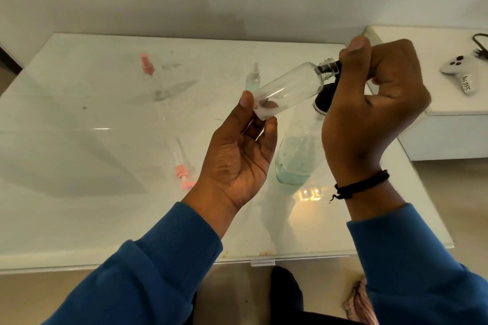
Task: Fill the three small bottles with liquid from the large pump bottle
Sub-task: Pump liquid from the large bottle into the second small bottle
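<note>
Left hand pinches the base of a clear small bottle, held tilted with its open neck up against the black pump nozzle. Right hand is curled over the pump head, thumb on top — poised to press, by my reading. This bottle looks empty. The pump bottle stands on the worktop under the right hand, with blue-green liquid low in it. Behind, one small spray bottle appears filled with the same tint — counted done. A pink-capped bottle stands farther left; its fill I cannot tell. A pink cap lies loose near the left wrist. Estimate: one of three done.
</note>
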`<state>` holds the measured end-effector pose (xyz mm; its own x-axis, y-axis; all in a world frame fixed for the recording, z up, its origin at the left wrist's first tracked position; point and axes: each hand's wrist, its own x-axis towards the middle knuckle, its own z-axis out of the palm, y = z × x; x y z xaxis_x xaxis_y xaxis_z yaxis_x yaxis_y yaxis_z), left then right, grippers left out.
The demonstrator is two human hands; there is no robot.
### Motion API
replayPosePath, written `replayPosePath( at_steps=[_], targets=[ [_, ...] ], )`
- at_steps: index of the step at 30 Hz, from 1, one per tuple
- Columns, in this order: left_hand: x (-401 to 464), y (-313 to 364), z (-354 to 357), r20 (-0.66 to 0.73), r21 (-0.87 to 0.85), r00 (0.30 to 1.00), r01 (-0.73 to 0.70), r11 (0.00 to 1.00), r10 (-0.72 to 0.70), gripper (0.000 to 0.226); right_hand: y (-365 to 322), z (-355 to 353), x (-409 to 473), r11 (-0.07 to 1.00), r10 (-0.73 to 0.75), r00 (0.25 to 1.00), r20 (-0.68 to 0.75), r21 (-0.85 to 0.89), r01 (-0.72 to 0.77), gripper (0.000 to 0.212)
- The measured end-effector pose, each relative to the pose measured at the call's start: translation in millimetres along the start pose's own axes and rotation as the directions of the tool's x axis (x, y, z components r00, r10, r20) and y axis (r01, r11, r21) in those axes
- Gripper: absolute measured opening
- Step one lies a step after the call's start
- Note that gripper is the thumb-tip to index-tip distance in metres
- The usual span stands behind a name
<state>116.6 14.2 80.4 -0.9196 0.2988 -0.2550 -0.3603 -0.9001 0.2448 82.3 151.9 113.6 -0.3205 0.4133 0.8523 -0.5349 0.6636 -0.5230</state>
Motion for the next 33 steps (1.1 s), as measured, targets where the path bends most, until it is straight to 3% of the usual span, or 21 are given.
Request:
replayPosePath(
  at_steps=[6,18,33],
  targets=[
    [-1.6,0.6,0.9,-0.004,-0.001,1.000,0.009,1.000,-0.009,0.064,-0.1,-1.2,-5.8,1.000,0.012,1.000,0.013,0.009,-0.012,0.036],
    [-1.8,-0.2,0.4,-0.001,0.010,1.000,0.001,1.000,-0.001,0.073,1.4,-0.8,-0.6,1.000,0.007,1.000,0.002,-0.006,-0.007,0.038],
    [-2.1,-0.8,3.6,-0.008,0.025,1.000,-0.002,1.000,0.002,0.068,-3.2,0.7,0.1,1.000,0.024,1.000,0.005,0.003,-0.024,0.035]
  ],
)
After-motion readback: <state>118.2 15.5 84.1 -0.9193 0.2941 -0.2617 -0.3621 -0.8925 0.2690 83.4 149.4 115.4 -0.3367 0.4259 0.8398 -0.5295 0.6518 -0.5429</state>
